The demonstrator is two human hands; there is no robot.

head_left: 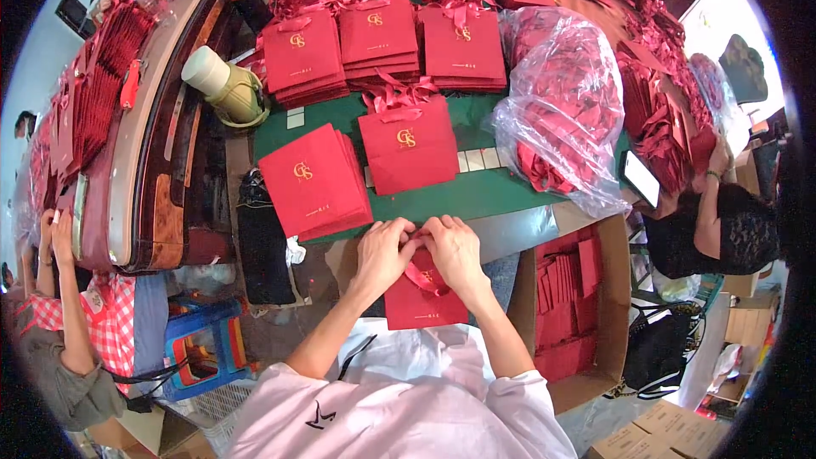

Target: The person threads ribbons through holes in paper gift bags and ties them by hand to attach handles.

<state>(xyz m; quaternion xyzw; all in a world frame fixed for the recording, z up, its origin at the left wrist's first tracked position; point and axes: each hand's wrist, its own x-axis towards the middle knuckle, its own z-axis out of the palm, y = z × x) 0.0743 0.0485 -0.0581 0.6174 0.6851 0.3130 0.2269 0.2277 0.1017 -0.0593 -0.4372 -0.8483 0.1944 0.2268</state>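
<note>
A small red paper gift bag [425, 310] with gold print lies against my lap at the table's near edge. My left hand [381, 257] and my right hand [456, 251] meet at its top, fingers closed in a pinch. Between them a red ribbon handle [420, 276] loops down over the bag's front; the fingers hide its upper ends. Just beyond my left hand lies a short stack of red bags without visible ribbons [310, 183]. Farther in, several bags with ribbon handles [408, 149] are piled flat.
Stacks of ribboned bags [378, 34] line the far side of the green table [484, 195]. A clear plastic sack of red ribbons [565, 93] sits right, near a phone [640, 178]. A cardboard box of red bags [616, 306] stands at my right. Co-workers sit on both sides.
</note>
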